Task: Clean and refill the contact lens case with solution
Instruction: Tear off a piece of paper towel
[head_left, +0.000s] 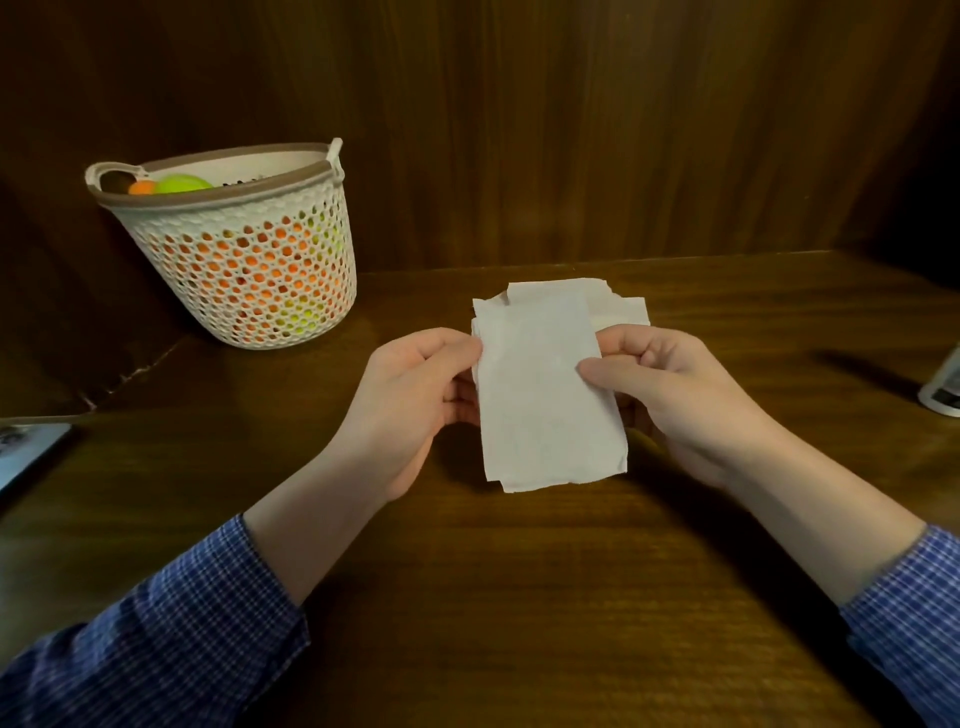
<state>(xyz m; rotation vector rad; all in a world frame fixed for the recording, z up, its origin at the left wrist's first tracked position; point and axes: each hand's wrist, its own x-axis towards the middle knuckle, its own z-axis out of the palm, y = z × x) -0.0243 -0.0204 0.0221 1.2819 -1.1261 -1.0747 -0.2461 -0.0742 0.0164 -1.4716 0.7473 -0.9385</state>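
I see both hands mid-frame: left hand (415, 400) and right hand (670, 395) pinch the tissue (545, 395) by its edges. I reckon it's held taut for wiping; no lens case shows.

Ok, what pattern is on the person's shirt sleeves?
A fine blue and white check, on both sleeves; the head view shows it best.

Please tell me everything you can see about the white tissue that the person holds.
The tissue is a white, thin, soft-looking paper sheet, folded into a rough rectangle with uneven, layered edges at top and bottom. It is held above the wooden table, tilted slightly. The left hand pinches its left edge and the right hand pinches its right edge. More white paper shows behind its top right corner; whether that is the same sheet cannot be told.
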